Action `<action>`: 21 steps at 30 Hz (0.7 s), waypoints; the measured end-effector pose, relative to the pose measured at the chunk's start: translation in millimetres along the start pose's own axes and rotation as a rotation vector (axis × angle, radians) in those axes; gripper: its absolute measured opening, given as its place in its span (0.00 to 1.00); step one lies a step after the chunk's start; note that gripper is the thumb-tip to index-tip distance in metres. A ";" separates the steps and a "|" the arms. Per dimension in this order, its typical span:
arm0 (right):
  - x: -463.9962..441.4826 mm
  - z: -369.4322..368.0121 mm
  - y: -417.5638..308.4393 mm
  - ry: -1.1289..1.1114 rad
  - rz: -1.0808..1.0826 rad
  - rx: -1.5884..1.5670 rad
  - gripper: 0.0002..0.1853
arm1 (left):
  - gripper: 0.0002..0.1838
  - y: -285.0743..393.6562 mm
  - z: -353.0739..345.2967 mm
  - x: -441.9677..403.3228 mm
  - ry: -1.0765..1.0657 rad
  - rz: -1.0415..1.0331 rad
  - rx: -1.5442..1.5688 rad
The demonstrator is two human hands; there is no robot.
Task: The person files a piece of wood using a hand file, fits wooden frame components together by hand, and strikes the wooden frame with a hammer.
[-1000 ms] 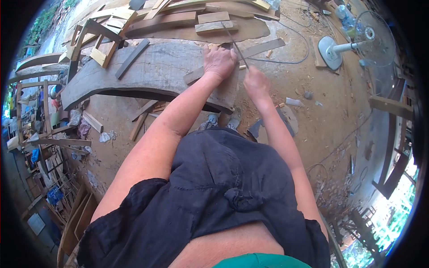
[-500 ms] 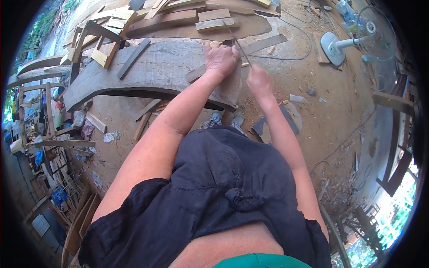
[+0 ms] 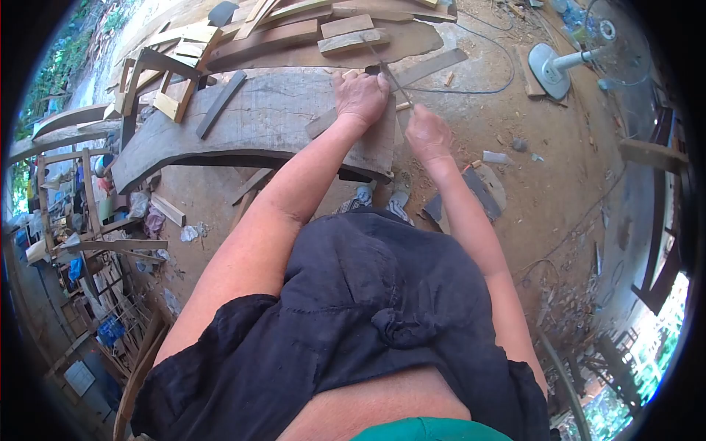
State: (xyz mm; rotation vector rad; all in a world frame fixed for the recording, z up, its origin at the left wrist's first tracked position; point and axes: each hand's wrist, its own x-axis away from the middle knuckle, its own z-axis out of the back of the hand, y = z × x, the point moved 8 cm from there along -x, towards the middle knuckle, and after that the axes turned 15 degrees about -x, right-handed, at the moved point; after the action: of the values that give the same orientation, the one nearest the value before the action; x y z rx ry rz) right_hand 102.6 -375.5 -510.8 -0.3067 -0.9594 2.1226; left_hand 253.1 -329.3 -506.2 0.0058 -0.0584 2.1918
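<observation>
The brown floor (image 3: 548, 198) spread widest around the person, dusty and littered with wood scraps. Over it the bench (image 3: 279, 110), a thick grey slab with a curved edge, reached across in front of the person's dark shirt (image 3: 368, 279). Beyond its far edge lay a heap of loose boards (image 3: 268, 40), brown and yellowish. A small wooden frame (image 3: 169, 60) was near the bench's left part, and a pale-based fan (image 3: 549, 71) was well apart on the right, with a dark cable (image 3: 485, 91) looping across the ground between it and the bench.

A flat board (image 3: 434, 67) slanted under the left hand (image 3: 362, 97), its far end sticking out past the bench. That hand was pressed down with its fingers curled; I could not tell what they gripped. A dark strip (image 3: 220, 105) lay aslant on the bench, apart from both hands. The right hand (image 3: 429, 132) was closed around the near end of a thin tool (image 3: 394, 79), which crossed above the flat board, close to the left fingertips.
</observation>
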 end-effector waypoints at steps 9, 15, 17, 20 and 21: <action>52.8 27.4 12.6 -0.036 -0.048 0.023 0.07 | 0.26 -1.8 -3.5 -1.5 0.063 0.011 -0.033; -2.2 2.2 -2.7 0.003 0.028 -0.026 0.05 | 0.26 0.9 2.7 -0.2 0.047 -0.006 -0.003; -4.6 2.1 -3.0 0.026 0.024 -0.038 0.05 | 0.26 -1.0 2.1 -1.3 0.022 0.028 0.000; 24.4 13.4 6.5 0.004 0.030 -0.039 0.05 | 0.27 -0.1 5.3 0.0 0.050 0.039 -0.020; 38.9 16.4 14.7 -0.005 0.004 -0.022 0.05 | 0.27 -1.0 5.8 2.9 0.066 0.050 -0.020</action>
State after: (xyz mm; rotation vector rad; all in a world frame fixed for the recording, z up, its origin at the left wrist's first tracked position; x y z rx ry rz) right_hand 60.2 -361.9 -506.6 -0.3143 -0.9867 2.1186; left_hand 252.1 -326.6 -500.3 -0.0794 -0.0438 2.2397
